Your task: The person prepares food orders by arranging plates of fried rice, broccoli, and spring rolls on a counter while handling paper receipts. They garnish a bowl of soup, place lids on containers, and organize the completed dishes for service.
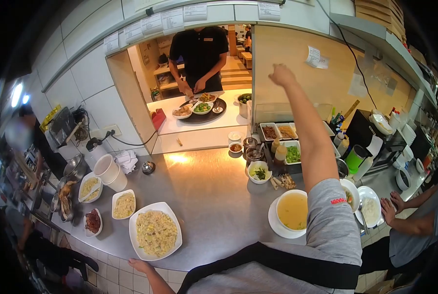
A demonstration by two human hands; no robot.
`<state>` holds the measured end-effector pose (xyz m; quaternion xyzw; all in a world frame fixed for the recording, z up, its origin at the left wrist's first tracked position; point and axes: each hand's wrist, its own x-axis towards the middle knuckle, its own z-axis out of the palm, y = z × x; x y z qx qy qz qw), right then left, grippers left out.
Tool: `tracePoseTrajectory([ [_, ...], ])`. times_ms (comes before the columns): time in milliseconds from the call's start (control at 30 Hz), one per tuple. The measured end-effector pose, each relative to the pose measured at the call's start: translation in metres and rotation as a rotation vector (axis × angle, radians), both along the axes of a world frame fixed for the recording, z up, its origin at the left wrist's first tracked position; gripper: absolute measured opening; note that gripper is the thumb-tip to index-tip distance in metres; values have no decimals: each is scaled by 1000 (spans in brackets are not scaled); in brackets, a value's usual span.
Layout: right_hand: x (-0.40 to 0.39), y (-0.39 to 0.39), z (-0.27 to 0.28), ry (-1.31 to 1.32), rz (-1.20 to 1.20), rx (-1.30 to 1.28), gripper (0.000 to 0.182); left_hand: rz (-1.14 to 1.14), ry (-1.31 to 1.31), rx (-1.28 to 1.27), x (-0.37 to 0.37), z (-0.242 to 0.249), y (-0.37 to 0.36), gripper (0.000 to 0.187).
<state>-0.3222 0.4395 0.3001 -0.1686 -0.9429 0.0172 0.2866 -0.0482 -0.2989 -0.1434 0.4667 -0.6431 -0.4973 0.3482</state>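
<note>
My right arm is raised, and my right hand [282, 75] is in front of the tan panel [297, 54], fingers slightly apart and nothing visible in them. Low at the counter's front edge, my left hand [139, 265] has its fingers loosely extended, just below the large square bowl [177, 241] of fried rice; whether it touches the bowl is unclear. Beside my right upper arm, a bowl of yellow soup [291, 208] sits on a white plate [273, 221].
Beyond the pass window a person [199, 54] handles a dark tray [214, 115] of dishes. Smaller rice bowls [124, 205] and a bell [149, 167] stand left. Sauce bottles [280, 153] and toppings [293, 153] are right, with a co-worker's hands [391, 206] beyond.
</note>
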Motion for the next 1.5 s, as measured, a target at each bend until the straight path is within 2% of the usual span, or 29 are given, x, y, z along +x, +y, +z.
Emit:
tracePoseTrajectory([
  [100,-13,33,42,162,20,-69,46,4,-34,-41,4,8,6,58],
  [267,-48,66,93,635,106,-420,46,4,-57,-71,2,-2,-4,62],
  [400,-81,78,123,871,366,-796,44,17,-111,-230,0,-17,-12,61],
  [467,-62,51,140,983,425,-1063,46,-39,-15,-140,0,-19,-15,58],
  [500,-68,58,144,960,404,-1041,52,-64,28,-93,4,-19,-16,57],
  [533,-74,70,147,930,387,-1019,58,-203,168,-62,0,-31,-27,55],
  [567,-68,64,163,867,197,-1009,61,-328,299,-30,8,-46,-37,54],
  [600,-59,49,187,782,18,-988,65,-225,389,120,9,-16,-5,52],
  [633,-78,66,187,805,49,-927,61,-315,-255,-460,20,-62,-45,55],
  [700,-116,105,173,883,391,-1009,52,-238,174,-72,14,-86,-60,53],
  [733,-134,111,164,892,585,-1071,47,-237,-17,-227,16,-90,-63,49],
  [767,-154,102,161,822,652,-1258,37,-238,-367,-593,25,-85,-66,44],
  [800,-175,95,159,751,695,-1447,27,-182,-397,-529,23,-38,-43,38],
  [833,-191,60,135,675,768,-1470,27,-83,-369,-99,14,44,-6,36],
  [867,-196,24,111,616,834,-1490,27,-151,-367,-163,17,24,-44,36],
  [900,-212,-9,89,513,910,-1491,27,-5,-358,-437,9,13,-65,34],
  [933,-229,-42,66,405,983,-1485,28,25,-358,-627,-2,35,-69,34],
  [967,-246,-75,43,297,1052,-1472,29,12,-275,-596,-20,67,-67,33],
  [1000,-212,-151,13,226,1189,-1494,28,-19,-169,-604,-42,87,-71,31],
  [1033,-189,-219,-9,251,1067,-1447,32,-51,-59,-615,-68,105,-77,29],
  [1067,-184,-262,-34,110,1230,-1459,29,-171,82,-621,-95,125,-80,26],
  [1100,-183,-314,-56,86,1269,-1556,27,-290,224,-624,-124,140,-84,24],
  [1167,-208,-389,-115,10,1137,-1546,28,-481,207,-159,-183,156,-100,29],
  [1200,-170,-435,-127,-24,993,-1625,29,-516,257,-84,-212,165,-103,29],
  [1233,-165,-467,-146,-153,991,-1596,28,-549,306,-9,-238,175,-103,30],
  [1300,-158,-524,-187,-223,918,-1595,34,-518,359,147,-282,197,-99,34],
  [1367,-135,-567,-214,-299,884,-1706,34,-479,351,255,-322,205,-102,35],
  [1467,-133,-605,-262,-445,827,-1700,34,-467,321,261,-357,201,-101,32],
  [1500,-133,-614,-277,-466,813,-1727,33,-493,378,339,-363,202,-104,24],
])
